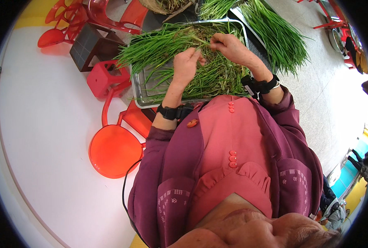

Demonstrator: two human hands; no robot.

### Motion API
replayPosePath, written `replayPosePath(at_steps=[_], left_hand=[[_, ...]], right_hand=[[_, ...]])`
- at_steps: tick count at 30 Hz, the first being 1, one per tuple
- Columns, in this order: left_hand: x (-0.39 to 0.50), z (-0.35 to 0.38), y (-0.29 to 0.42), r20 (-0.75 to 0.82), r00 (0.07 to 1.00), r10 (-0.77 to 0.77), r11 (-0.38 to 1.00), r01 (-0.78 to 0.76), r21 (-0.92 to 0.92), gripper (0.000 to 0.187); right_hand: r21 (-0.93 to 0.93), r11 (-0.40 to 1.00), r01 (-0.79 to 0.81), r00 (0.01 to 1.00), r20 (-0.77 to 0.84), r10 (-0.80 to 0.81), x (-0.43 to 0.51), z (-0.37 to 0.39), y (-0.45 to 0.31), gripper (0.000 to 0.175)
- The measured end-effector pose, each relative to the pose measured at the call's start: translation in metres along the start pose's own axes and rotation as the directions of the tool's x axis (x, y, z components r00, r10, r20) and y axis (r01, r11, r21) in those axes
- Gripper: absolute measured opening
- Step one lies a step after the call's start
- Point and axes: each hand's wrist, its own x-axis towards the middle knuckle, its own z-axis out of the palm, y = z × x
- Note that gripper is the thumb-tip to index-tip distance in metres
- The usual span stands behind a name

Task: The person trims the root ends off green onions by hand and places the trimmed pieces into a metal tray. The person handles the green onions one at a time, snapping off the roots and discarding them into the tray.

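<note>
Both my hands work over a metal tray [246,34] heaped with garlic chives. My right hand [230,48] pinches the end of a pale chive stalk [201,40] between thumb and fingertips. Close beside it on the left, my left hand [185,66] has curled fingers, and what lies between them is too small to make out. Long green chives [153,46] spread over the tray's left side, their leaves hanging past its rim. Below and right of my hands lies a tangle of loose leaves and dry brownish bits [216,79].
Trimmed chives [273,37] fill a second tray at the upper right, beside another green bunch [216,7]. A woven basket [159,6] stands at the back. To the left are a red plastic stool [103,79], a dark-framed stool [86,46] and red chairs [115,152].
</note>
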Motion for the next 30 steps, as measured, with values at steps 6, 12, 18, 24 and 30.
replayPosePath(at_steps=[6,12,18,24,30], left_hand=[[-0.012,-0.039,-0.047,-0.172,0.929,-0.327,0.944,0.315,-0.093,0.027],[-0.016,-0.022,-0.04,-0.145,0.983,-0.116,0.966,0.078,-0.245,0.025],[-0.012,0.013,-0.014,0.012,0.989,-0.144,0.841,0.129,-0.525,0.021],[-0.002,0.016,-0.017,-0.159,0.985,-0.071,0.977,0.037,-0.21,0.006],[0.0,0.001,-0.017,-0.199,0.979,0.044,0.993,-0.064,-0.095,0.007]], right_hand=[[-0.081,0.995,-0.055,0.985,0.162,0.067,-0.002,-0.017,0.014,0.02],[0.206,0.967,-0.146,0.937,0.341,0.069,0.0,-0.012,0.023,0.021],[0.514,0.811,-0.279,0.898,0.438,0.031,-0.001,0.01,0.02,0.024],[0.572,0.728,-0.379,0.89,0.442,0.116,0.001,0.021,0.022,0.02],[0.548,0.767,-0.334,0.919,0.369,0.137,-0.002,0.014,0.023,0.017]])
